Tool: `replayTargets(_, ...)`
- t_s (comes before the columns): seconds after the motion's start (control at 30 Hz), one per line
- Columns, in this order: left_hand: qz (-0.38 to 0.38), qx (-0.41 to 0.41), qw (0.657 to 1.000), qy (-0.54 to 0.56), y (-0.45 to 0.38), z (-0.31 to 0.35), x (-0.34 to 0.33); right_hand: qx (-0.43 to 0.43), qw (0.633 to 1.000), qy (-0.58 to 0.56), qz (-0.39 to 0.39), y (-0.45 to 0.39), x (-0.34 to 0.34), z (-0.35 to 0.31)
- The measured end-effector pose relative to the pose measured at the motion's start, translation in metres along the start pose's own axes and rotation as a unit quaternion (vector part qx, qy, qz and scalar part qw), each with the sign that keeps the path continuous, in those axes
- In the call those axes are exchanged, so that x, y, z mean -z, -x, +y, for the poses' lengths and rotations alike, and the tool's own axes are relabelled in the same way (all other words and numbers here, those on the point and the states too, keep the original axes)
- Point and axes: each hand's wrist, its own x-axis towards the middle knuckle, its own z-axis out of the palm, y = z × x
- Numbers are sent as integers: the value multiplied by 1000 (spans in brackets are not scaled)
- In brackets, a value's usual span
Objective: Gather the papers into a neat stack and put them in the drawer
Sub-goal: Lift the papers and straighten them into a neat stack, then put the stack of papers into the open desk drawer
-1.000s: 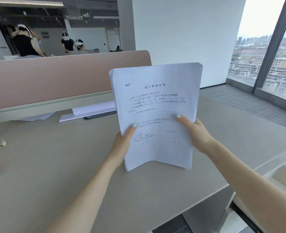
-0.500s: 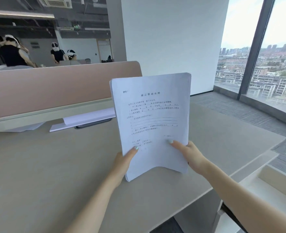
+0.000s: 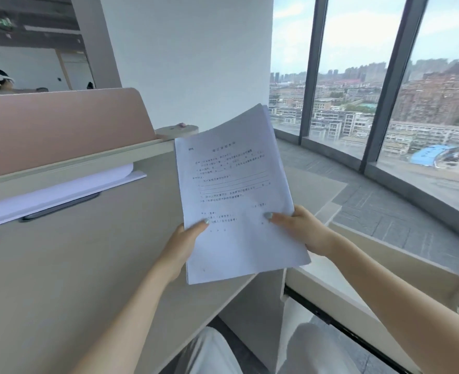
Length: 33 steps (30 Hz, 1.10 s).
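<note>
A thick stack of white papers (image 3: 236, 190) with printed text is held up above the desk's right front corner, tilted a little to the right. My left hand (image 3: 181, 245) grips its lower left edge, thumb on the front page. My right hand (image 3: 301, 229) grips its lower right edge, thumb on the front page too. To the right and lower, a pulled-out beige drawer (image 3: 357, 287) stands open beside the desk; my right forearm crosses over it.
The light desk (image 3: 61, 279) has a pink divider panel (image 3: 61, 128) at its back. A white folder over a dark phone (image 3: 61, 193) lies by the divider. Floor-to-ceiling windows (image 3: 357, 76) are at the right. My knees (image 3: 250, 352) show below the desk edge.
My view has swung right and downward. The stack has moved from over the middle of the desk to its right front corner, and the open drawer has come into view.
</note>
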Motion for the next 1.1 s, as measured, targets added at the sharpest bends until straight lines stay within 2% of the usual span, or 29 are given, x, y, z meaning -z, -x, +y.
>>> replayTargets(0.13,-141,25,990,-5,-8,4,-58,-35,996,-56,58,39,65,8)
replayTargets(0.23,-202,26,979,11,-11,8,-104,-51,992,-63,96,73,109,11)
replayTargets(0.33,-228,54,967,105,-20,15,-146,-71,989,-69,113,106,147,15)
replayTargets(0.4,-243,75,955,154,-27,18,-170,-99,989,-52,96,126,166,18)
replayTargets(0.5,-269,88,949,143,-31,10,-202,-123,986,-45,100,151,187,23)
replayTargets(0.67,-291,97,946,101,-29,-18,-246,-180,959,-61,211,178,209,21)
replayTargets(0.73,-299,100,943,107,-28,-25,-260,-194,954,-120,193,185,216,22)
replayTargets(0.77,-304,109,939,118,-27,-27,-269,-180,947,-187,188,189,220,25)
replayTargets(0.83,-293,130,935,152,-25,-32,-282,-128,913,-316,224,193,222,30)
replayTargets(0.9,-256,148,937,184,-25,-38,-297,-78,874,-390,278,196,230,44)
replayTargets(0.93,-231,153,941,194,-24,-40,-304,-59,865,-412,281,196,230,52)
replayTargets(1.0,-177,158,952,196,-22,-45,-314,-60,862,-426,270,192,227,68)
replayTargets(1.1,-129,159,965,166,-21,-59,-326,-133,882,-342,295,179,215,96)
